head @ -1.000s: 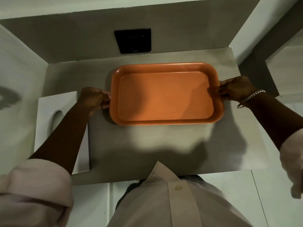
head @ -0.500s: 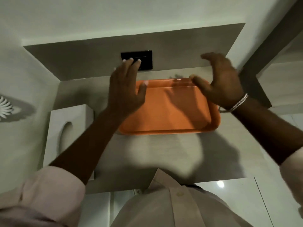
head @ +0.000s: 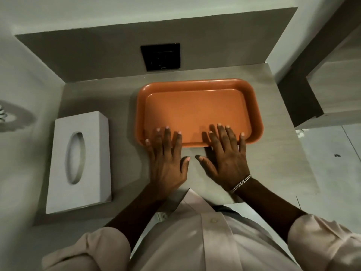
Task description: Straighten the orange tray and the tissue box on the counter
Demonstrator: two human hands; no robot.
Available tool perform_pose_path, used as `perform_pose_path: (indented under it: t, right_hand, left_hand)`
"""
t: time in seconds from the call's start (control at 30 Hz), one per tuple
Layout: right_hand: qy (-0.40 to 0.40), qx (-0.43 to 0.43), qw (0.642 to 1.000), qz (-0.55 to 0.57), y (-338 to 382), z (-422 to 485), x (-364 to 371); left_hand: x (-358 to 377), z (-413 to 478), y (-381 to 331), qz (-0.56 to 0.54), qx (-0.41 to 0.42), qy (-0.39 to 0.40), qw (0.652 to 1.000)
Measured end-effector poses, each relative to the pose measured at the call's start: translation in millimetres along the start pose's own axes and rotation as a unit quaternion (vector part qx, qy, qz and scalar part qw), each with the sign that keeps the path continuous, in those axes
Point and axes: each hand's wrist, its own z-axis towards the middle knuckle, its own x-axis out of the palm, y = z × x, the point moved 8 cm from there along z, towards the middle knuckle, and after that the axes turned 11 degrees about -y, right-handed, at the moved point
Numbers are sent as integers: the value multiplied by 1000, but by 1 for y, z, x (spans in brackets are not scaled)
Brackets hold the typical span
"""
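Note:
The orange tray [head: 197,112] lies empty on the grey counter [head: 273,153], its long sides about parallel to the back wall. My left hand [head: 167,160] rests flat with spread fingers, the fingertips lying over the tray's near rim on the left. Beside it, my right hand [head: 226,159], with a silver bracelet on the wrist, is also flat and spread, its fingertips over the near rim on the right. Neither hand grips anything. The white tissue box [head: 80,163] with an oval slot lies at the counter's left, its long side running front to back.
A black wall socket plate [head: 161,56] sits on the back wall above the tray. Walls close the counter at the left and back. A second lower surface [head: 336,90] stands off to the right. Pale floor tiles show below the counter's right edge.
Both hands let go of the tray's short ends, lifted above it, and now lie flat at its near rim. The camera view has shifted and the tissue box is fully in view.

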Motion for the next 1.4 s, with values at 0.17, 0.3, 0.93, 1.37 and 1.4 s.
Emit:
perform_pose_path:
  t: [0.17,0.3,0.93,1.37,1.4]
  right_hand:
    - [-7,-7,999,-50,-4,-5,14]
    - [-11,-5,998,-58,-7,9,18]
    - [0,-6,998,-70,-18,63,31]
    - [-44,-148,983,103,76,92,-15]
    - [-46,-167,978,115,90,95,-17]
  left_hand:
    - [7,0,-1,29,-11,7,999]
    - [10,11,0,26,-17,3,1000]
    - [23,59,12,19,1,17,1000]
    - [-70,25,81,-68,-113,-98,986]
    - [-76,18,91,-65,-133,-104,983]
